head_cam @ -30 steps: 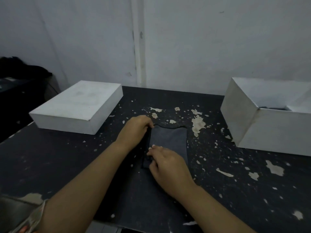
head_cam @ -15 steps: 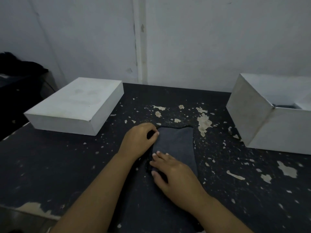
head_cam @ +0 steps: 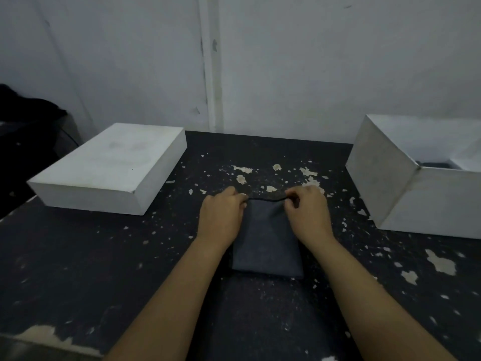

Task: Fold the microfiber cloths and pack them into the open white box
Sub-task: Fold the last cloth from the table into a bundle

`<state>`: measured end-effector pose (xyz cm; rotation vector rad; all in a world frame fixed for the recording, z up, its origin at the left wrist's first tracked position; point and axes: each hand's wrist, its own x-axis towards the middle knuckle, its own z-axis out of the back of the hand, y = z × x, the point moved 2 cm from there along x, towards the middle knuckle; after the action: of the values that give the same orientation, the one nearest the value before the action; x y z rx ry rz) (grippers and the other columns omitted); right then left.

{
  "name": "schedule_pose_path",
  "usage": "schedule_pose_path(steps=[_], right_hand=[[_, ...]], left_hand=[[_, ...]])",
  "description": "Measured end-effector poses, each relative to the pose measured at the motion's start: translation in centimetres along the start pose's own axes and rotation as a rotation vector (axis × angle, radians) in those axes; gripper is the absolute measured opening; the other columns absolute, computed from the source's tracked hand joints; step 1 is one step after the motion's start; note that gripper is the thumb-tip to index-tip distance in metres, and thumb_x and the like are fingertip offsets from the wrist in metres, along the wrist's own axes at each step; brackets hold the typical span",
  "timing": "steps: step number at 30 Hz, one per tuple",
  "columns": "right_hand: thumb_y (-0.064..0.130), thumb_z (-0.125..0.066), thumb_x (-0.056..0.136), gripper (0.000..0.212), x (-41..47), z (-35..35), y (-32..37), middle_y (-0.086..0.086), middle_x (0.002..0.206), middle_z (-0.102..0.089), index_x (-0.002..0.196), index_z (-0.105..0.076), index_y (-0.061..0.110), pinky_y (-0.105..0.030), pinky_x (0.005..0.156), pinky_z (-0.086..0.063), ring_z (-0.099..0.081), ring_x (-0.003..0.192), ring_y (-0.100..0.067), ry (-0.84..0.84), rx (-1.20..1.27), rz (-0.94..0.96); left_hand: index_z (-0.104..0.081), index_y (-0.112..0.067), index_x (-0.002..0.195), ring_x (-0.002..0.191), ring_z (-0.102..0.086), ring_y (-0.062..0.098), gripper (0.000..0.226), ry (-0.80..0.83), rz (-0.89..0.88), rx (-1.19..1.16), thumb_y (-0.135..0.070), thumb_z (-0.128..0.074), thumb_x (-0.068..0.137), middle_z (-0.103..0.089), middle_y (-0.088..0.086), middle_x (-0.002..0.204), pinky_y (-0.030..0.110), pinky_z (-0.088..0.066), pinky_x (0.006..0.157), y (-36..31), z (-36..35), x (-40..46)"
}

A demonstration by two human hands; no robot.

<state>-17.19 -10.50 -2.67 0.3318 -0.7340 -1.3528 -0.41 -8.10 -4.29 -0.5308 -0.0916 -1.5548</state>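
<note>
A dark grey microfiber cloth (head_cam: 265,243) lies folded into a narrow rectangle in the middle of the black table. My left hand (head_cam: 221,217) pinches its far left corner. My right hand (head_cam: 307,214) pinches its far right corner, and the far edge is lifted a little off the table between them. The open white box (head_cam: 385,183) stands at the right, with a dark cloth partly visible inside it.
A closed white box or lid (head_cam: 112,168) lies flat at the left of the table. The black tabletop (head_cam: 104,256) is chipped with pale flecks. A white wall runs behind it. Dark items (head_cam: 23,113) sit off the table's left edge.
My right hand left the cloth's near left side and went to its far right corner. My left hand stayed at the far left corner. The far edge now rises slightly.
</note>
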Motion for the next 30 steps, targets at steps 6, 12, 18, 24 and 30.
schedule_pose_path(steps=[6,12,18,24,30], right_hand=[[0.020,-0.046,0.095,0.037,0.6,-1.3,-1.0,-0.018,0.128,-0.045,0.128,-0.050,0.004,-0.037,0.100,-0.038,-0.043,0.119,-0.032,0.167,-0.224,-0.082],[0.007,-0.051,0.087,0.018,3.1,-0.7,-0.3,-0.019,0.113,-0.057,0.100,-0.062,0.002,-0.032,0.079,-0.048,-0.057,0.099,-0.031,0.329,-0.307,-0.062],[-0.001,-0.050,0.085,0.015,4.0,1.3,1.1,-0.011,0.102,-0.063,0.089,-0.062,0.008,-0.031,0.072,-0.049,-0.055,0.082,-0.020,0.309,-0.238,0.017],[-0.002,-0.058,0.080,0.021,3.4,4.4,1.9,-0.001,0.093,-0.063,0.088,-0.062,0.017,-0.010,0.064,-0.044,-0.057,0.077,-0.010,0.118,0.013,0.090],[0.005,-0.062,0.083,0.019,-0.1,6.0,0.5,0.008,0.090,-0.060,0.096,-0.070,0.016,-0.004,0.070,-0.039,-0.054,0.077,-0.001,0.085,0.074,0.202]], left_hand=[[-0.053,-0.015,0.128,0.117,-0.047,0.022,0.034,0.110,-0.039,-0.062,-0.019,-0.044,0.096,-0.047,0.002,0.132,0.039,-0.043,0.097,0.4,-0.9,0.5],[-0.051,-0.014,0.117,0.111,-0.039,0.023,0.025,0.277,-0.020,0.026,-0.013,-0.043,0.094,-0.050,0.004,0.122,0.034,-0.035,0.093,0.2,-0.7,2.0],[-0.041,-0.012,0.130,0.117,-0.034,0.024,0.037,0.394,0.005,0.101,-0.018,-0.044,0.093,-0.050,0.004,0.126,0.040,-0.023,0.099,0.1,0.1,3.3],[-0.060,-0.023,0.111,0.119,-0.041,0.021,0.023,0.135,-0.062,0.019,-0.028,-0.054,0.090,-0.056,-0.001,0.117,0.038,-0.024,0.099,-0.1,3.8,3.2],[-0.066,-0.016,0.092,0.089,-0.060,0.016,0.018,-0.035,-0.133,-0.216,-0.006,-0.068,0.076,-0.065,0.000,0.094,0.034,-0.050,0.080,-1.3,5.8,0.2]])
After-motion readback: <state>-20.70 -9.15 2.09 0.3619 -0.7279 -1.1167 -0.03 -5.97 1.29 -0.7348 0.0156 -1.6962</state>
